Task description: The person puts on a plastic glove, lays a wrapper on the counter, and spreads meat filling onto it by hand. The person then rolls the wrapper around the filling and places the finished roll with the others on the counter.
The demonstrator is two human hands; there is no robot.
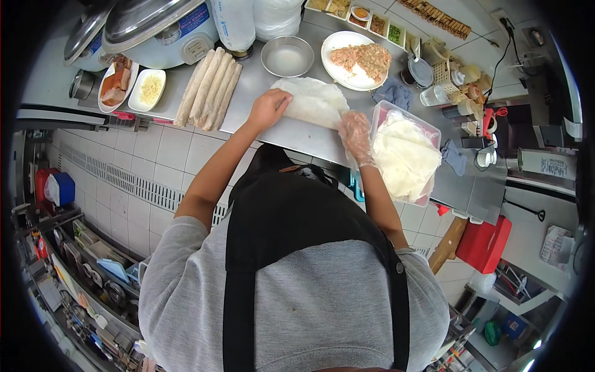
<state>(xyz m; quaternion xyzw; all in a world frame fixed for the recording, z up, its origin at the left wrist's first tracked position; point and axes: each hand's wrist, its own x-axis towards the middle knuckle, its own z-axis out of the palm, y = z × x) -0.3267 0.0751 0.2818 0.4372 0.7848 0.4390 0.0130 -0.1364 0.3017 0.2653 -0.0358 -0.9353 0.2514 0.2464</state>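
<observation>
A thin, pale round wrapper sheet (312,100) lies on the steel counter in front of me, its near edge looking folded over. My bare left hand (270,108) is closed at its left end, fingers curled against the edge. At the right end, my right hand (356,136) wears a clear plastic glove and pinches the sheet's corner. Just right of that hand stands a clear plastic tub (436,130) holding a stack of soft white wrapper sheets (406,155). Beyond the sheet are a white plate (333,44) of minced filling (361,62) and a metal bowl (287,56).
Several long pale rolls (209,90) are piled at left. Behind them stand large lidded cookers (158,37); a dish of shredded food (150,90) and a dish of meat (116,84) sit farther left. A blue cloth (394,93) and condiment containers (421,72) are at right.
</observation>
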